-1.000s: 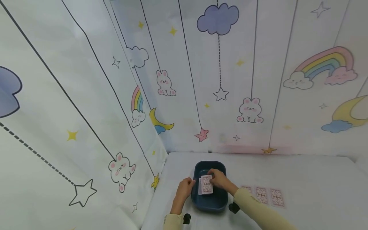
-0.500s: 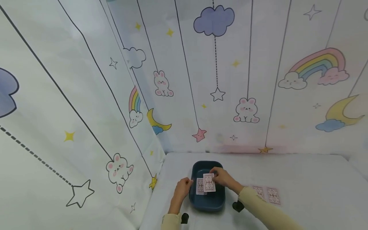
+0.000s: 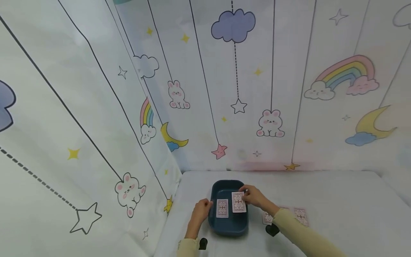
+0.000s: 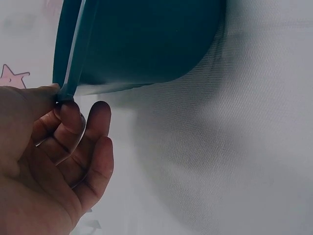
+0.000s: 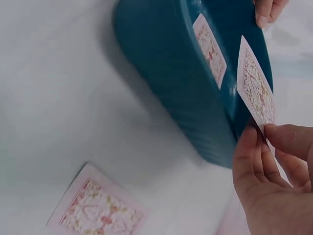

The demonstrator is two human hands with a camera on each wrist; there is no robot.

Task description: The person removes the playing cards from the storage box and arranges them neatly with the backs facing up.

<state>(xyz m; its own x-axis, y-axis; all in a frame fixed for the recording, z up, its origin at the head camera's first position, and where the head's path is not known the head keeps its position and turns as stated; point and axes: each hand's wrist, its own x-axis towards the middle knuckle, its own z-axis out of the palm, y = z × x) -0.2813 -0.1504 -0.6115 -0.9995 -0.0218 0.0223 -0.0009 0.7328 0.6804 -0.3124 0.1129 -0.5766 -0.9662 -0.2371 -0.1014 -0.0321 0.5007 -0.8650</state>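
A deep blue plastic basin (image 3: 228, 228) stands on the white-covered table. My left hand (image 3: 201, 210) pinches its left rim; the left wrist view has thumb and forefinger on the rim (image 4: 72, 58), the other fingers loosely bent below. Between thumb and fingers, my right hand (image 3: 254, 196) holds a playing card (image 3: 238, 202) by its edge, over the basin's right side. Its pink patterned back faces up, and it is tilted in the right wrist view. Another playing card (image 3: 222, 208) lies back up inside the basin, to the left of the held one.
Right of the basin, playing cards lie back up in a row on the table, including a left card (image 3: 267, 218) and a right card (image 3: 300, 216); the right forearm partly covers them. Black objects (image 3: 272, 230) show by both wrists. Printed curtains (image 3: 205, 107) enclose the back and left.
The right hand has drawn its card rightward, off the card in the basin, which now shows whole. The left hand keeps its grip on the rim. The head view has turned slightly right.
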